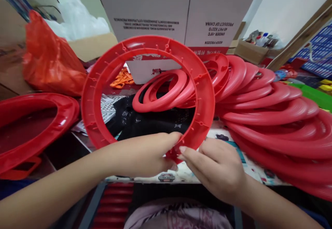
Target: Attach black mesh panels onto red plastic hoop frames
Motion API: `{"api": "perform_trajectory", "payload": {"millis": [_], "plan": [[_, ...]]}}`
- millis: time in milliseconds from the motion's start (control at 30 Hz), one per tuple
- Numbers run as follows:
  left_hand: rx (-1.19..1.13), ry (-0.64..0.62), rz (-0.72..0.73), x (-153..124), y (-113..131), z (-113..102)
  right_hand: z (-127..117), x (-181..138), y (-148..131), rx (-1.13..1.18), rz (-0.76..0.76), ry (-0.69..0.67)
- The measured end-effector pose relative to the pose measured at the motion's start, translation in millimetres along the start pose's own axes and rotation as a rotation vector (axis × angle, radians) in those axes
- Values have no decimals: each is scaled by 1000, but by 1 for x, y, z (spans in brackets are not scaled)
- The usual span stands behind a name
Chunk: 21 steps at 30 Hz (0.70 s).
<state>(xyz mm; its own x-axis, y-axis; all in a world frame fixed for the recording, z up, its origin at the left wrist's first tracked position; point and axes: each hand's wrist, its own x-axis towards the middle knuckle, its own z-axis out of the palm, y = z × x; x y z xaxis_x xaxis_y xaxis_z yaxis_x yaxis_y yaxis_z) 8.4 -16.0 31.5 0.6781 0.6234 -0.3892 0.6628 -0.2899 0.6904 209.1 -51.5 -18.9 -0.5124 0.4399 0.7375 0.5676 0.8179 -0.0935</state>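
A large red plastic ring (203, 94) stands tilted up before me, its hollow side with small pegs and ribs facing me. My left hand (155, 154) is closed on the ring's lower rim, thumb on the near side. Beside it, my right hand (220, 168) grips the lower right of the rim, its fingertips pinched close to the left thumb. Whether a small part sits between those fingertips cannot be made out. Through the opening, smaller red rings (166, 99) show, lying on a black cloth (153, 123) with shiny dots.
Many similar red rings (272, 115) lie in an overlapping row at right. More rings (64, 116) lie at left, near an orange bag (49, 59). Orange pieces (121, 78) lie behind the held ring. A big carton (155, 4) stands at the back. Blue crates (320, 52) are at far right.
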Motion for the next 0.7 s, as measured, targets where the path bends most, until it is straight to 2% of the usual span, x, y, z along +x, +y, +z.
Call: {"api": "perform_trajectory", "payload": {"millis": [67,167,267,467,633,700], "plan": [[-47,-32,18,7,-3,9,-3,0,2,-42,-43,-36],[-109,-76,29,20,-10,21,-1,2,6,-103,14,-60],[-230,-57,33,32,-20,28,7,1,14,-100,94,-97],[-391,-42,70,51,-43,35,22,-3,33,-64,58,-157],[-789,-229,262,56,-65,34,28,-4,39,11,66,-192],[-895,-295,258,55,-72,32,30,-6,40,19,50,-181]]}}
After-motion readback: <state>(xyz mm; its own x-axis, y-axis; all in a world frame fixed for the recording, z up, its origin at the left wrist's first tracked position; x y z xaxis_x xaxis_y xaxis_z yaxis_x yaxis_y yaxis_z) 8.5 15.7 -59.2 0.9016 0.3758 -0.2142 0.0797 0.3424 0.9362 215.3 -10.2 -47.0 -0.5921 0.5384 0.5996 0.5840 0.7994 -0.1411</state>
